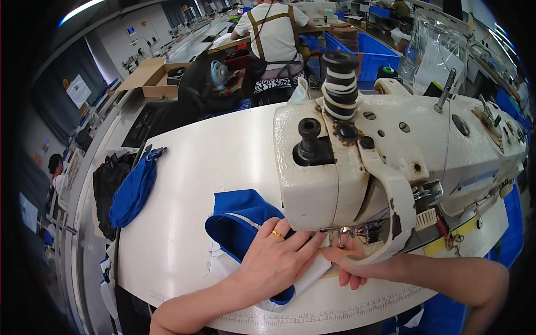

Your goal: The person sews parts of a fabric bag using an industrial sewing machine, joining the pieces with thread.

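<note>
A blue fabric piece with white trim [245,204] lies on the white table, partly under my left hand. My left hand [279,251], with a gold ring, rests on it with fingers stretched out toward the sewing machine's needle area [344,231]. Its thumb is hidden. My right hand [349,259] is just right of those fingertips, below the machine head. Its thumb and forefinger are closed at the edge of the white part [312,279] of the fabric, while the other fingers curl beneath. The machine head and its guard partly cover the right fingers.
The white sewing machine [312,195] fills the right side, with a curved guard [399,218] over my right wrist. Blue cloth [134,187] and black cloth [106,190] hang over the table's left edge. Ahead are a seated person [273,33], a blue crate [377,56] and a cardboard box [159,81].
</note>
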The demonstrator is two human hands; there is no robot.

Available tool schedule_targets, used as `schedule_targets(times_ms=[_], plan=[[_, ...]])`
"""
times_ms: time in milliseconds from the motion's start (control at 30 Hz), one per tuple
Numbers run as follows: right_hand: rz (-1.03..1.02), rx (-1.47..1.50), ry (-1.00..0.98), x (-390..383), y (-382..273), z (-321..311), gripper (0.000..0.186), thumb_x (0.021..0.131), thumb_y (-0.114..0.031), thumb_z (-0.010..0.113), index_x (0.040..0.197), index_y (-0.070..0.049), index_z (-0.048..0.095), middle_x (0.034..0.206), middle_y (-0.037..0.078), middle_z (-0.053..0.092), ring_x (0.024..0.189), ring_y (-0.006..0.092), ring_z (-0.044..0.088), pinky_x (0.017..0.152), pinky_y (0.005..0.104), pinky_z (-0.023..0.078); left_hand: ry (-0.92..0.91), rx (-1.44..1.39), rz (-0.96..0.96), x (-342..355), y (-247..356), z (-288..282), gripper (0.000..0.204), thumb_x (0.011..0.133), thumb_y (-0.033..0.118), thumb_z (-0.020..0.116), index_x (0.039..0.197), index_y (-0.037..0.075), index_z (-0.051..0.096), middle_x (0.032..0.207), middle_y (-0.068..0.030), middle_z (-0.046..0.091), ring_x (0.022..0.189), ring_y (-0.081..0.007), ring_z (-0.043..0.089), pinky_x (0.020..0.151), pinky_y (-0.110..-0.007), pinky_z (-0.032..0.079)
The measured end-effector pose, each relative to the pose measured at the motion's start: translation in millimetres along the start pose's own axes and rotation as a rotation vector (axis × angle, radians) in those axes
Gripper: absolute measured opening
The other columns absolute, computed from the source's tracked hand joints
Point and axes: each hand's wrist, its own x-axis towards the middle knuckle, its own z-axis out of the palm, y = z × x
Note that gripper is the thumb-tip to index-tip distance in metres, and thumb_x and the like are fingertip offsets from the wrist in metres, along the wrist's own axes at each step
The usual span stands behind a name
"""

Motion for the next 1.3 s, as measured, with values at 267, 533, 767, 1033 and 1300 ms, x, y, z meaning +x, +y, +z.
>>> schedule_targets(times_ms=[267, 533, 767, 1033, 1300], plan=[[-0.010, 0.007, 0.004, -4, 0, -1, 0.034, 0.092, -0.038, 0.053, 0.087, -0.005, 0.059, 0.069, 0.006, 0.065, 0.055, 0.0112, 0.062, 0.047, 0.0236, 0.048, 0.044, 0.025, 0.044, 1, -1, 1, 0.035, 0.080, 0.016, 0.068, 0.112, 0.002, 0.064, 0.110, -0.0063, 0.062, 0.101, -0.0241, 0.053, 0.084, -0.035, 0.041], [-0.065, 0.015, 0.039, -6, 0, -1, 0.032, 0.093, -0.036, 0.053, 0.086, -0.005, 0.058, 0.066, 0.007, 0.065, 0.052, 0.0125, 0.062, 0.045, 0.0249, 0.047, 0.078, 0.033, 0.014, -4, 1, 7, 0.034, 0.079, 0.014, 0.065, 0.111, 0.003, 0.066, 0.109, -0.0062, 0.063, 0.103, -0.0229, 0.054, 0.088, -0.036, 0.043], [0.013, -0.043, 0.044, -7, -3, 0, 0.036, 0.093, -0.037, 0.053, 0.090, -0.002, 0.062, 0.065, 0.007, 0.065, 0.050, 0.0122, 0.061, 0.044, 0.0253, 0.048, 0.199, -0.061, 0.068, -4, -5, 13, 0.028, 0.069, 0.008, 0.071, 0.097, 0.006, 0.071, 0.111, -0.0040, 0.065, 0.098, -0.0184, 0.059, 0.089, -0.035, 0.047], [-0.019, -0.032, 0.019, -2, -4, -2, 0.047, 0.095, -0.045, 0.050, 0.093, 0.000, 0.065, 0.066, 0.007, 0.064, 0.051, 0.0115, 0.060, 0.047, 0.0237, 0.048, 0.235, -0.041, 0.071, -3, -10, 17, 0.026, 0.071, 0.009, 0.070, 0.098, 0.006, 0.070, 0.108, -0.0035, 0.065, 0.098, -0.0198, 0.059, 0.089, -0.035, 0.046], [-0.088, -0.070, 0.038, 1, -1, -8, 0.043, 0.097, -0.042, 0.049, 0.091, -0.001, 0.063, 0.062, 0.006, 0.063, 0.049, 0.0109, 0.059, 0.044, 0.0229, 0.047, -0.155, 0.079, 0.088, 10, 5, -28, 0.027, 0.075, 0.008, 0.063, 0.098, -0.003, 0.070, 0.106, -0.0133, 0.066, 0.107, -0.0239, 0.059, 0.105, -0.041, 0.041]])
